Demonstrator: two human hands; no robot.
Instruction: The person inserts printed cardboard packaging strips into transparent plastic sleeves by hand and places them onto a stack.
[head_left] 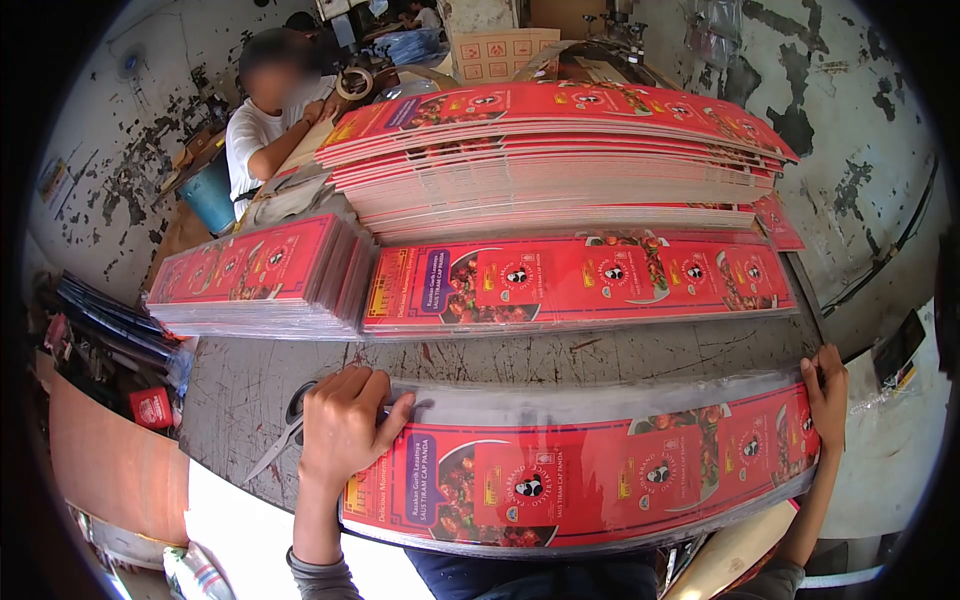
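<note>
A stack of long red printed panels in clear plastic sleeves lies at the table's near edge, close to my body. My left hand grips its left end, fingers curled over the upper corner and thumb on the plastic. At the opposite end, my right hand is closed around the right edge, thumb on the front. Some of its fingers are hidden behind the stack. Scissors lie just left of my left hand, their handle partly covered by it.
Behind are another sleeved red stack, a shorter sleeved pile and a tall pile of red panels. The scratched grey tabletop shows between. A person in a white shirt sits at the back left, near a blue bucket.
</note>
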